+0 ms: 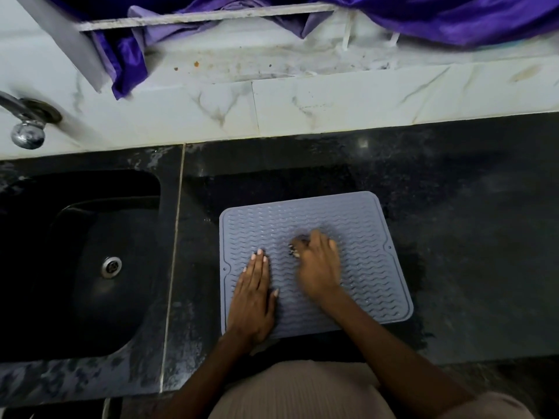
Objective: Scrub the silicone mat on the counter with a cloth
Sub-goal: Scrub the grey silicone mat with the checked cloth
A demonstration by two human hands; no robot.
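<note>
Basically, the black counter [453, 252] carries everything: a dark sink [90, 252] sunk into its left part, w/ a chrome tap [27, 128] on the tiled wall behind it, and purple fabric [423, 16] bunched along the ledge above. The grey silicone mat [363, 237] lies flat on the counter near its front edge, just right of the sink, wavy ribs up. The counter around the mat looks wet.

Left hand [252, 297] lies flat on the mat's front-left part, fingers straight and together, pinning it. Right hand [317, 267] is mid-mat, motion-blurred, fingers curled round a small dark cloth [298, 241]; only a bit of it shows past the fingertips, so can't tell its size or fold.

Judgement: scrubbing is under way, approx the middle is being worked. To do it well, rub along the ribs as well as across so the grooves get cleaned, keep the pinning palm pressing down since wet silicone prob slides, and shift that palm to reach the covered corner and the far edge.
</note>
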